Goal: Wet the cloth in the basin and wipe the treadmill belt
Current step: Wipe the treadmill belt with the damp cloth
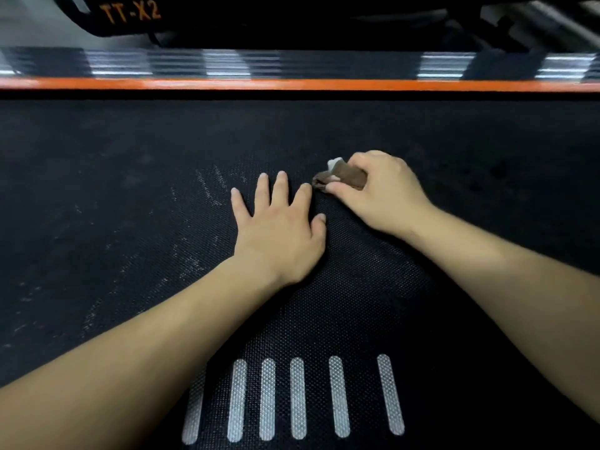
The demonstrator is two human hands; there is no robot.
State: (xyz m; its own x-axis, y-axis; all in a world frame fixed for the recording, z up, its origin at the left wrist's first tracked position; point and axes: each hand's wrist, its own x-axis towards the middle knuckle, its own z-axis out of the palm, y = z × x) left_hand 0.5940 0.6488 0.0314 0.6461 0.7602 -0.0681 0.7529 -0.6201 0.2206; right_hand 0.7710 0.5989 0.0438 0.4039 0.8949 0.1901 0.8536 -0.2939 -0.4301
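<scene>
The black textured treadmill belt fills most of the view, with pale dusty streaks on its left half. My right hand grips a small bunched brown cloth with a white corner and holds it down on the belt near the middle. My left hand lies flat on the belt just left of the cloth, fingers spread and straight. The basin is out of view.
An orange stripe and a glossy side rail run along the belt's far edge. Beyond them stands a dark machine body marked TT-X2. Several white bars are printed on the belt near me.
</scene>
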